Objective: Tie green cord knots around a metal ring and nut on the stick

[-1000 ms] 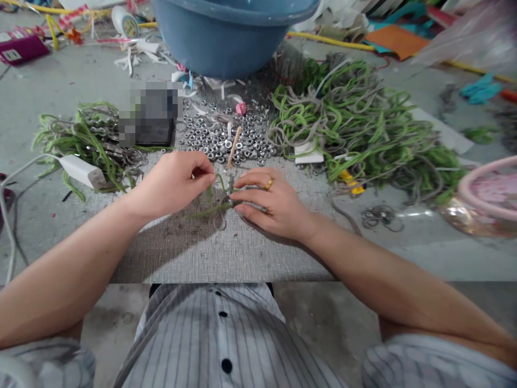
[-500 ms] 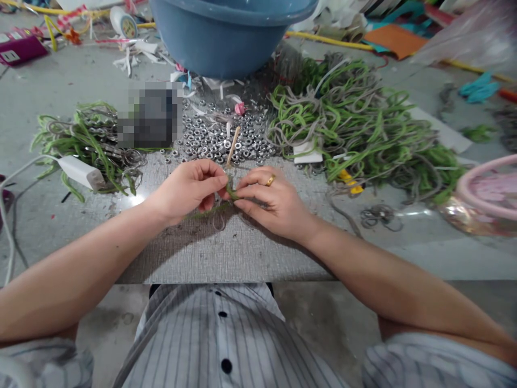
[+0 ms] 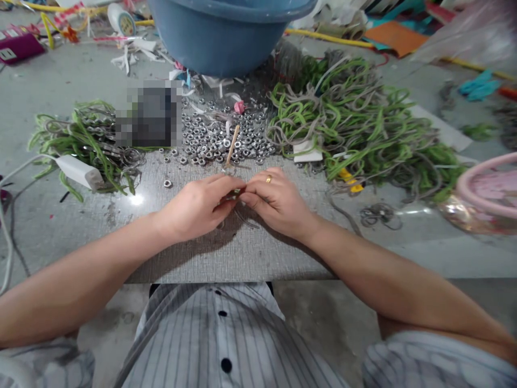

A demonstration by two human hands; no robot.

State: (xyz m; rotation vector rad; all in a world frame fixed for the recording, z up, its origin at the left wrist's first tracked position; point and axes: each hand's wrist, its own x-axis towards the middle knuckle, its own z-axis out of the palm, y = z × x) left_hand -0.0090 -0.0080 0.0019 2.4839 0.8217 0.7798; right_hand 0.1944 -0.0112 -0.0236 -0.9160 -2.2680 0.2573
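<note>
My left hand (image 3: pixel 202 203) and my right hand (image 3: pixel 278 202) meet fingertip to fingertip low over the table. Both are closed in a pinch on a green and grey cord (image 3: pixel 237 191), of which little shows between the fingers. A thin grey length (image 3: pixel 247 220) hangs out below them onto the tabletop. Just beyond my fingers lies a heap of small metal rings (image 3: pixel 202 143) that look like nuts, with a thin wooden stick (image 3: pixel 233 144) slanting out of it. One loose metal ring (image 3: pixel 167 184) rests beside my left hand.
Behind the rings stands a blue basin (image 3: pixel 226 43). A large pile of green and grey cords (image 3: pixel 359 118) lies right; a smaller bundle of cords (image 3: pixel 86 129) with a white charger (image 3: pixel 79 172) lies left. A pink-rimmed item (image 3: pixel 484 178) sits at far right.
My left hand has turned over and shifted right, its fingers now against those of my right hand. The green cord that showed between them is mostly covered. A loose ring left of my hand is uncovered.
</note>
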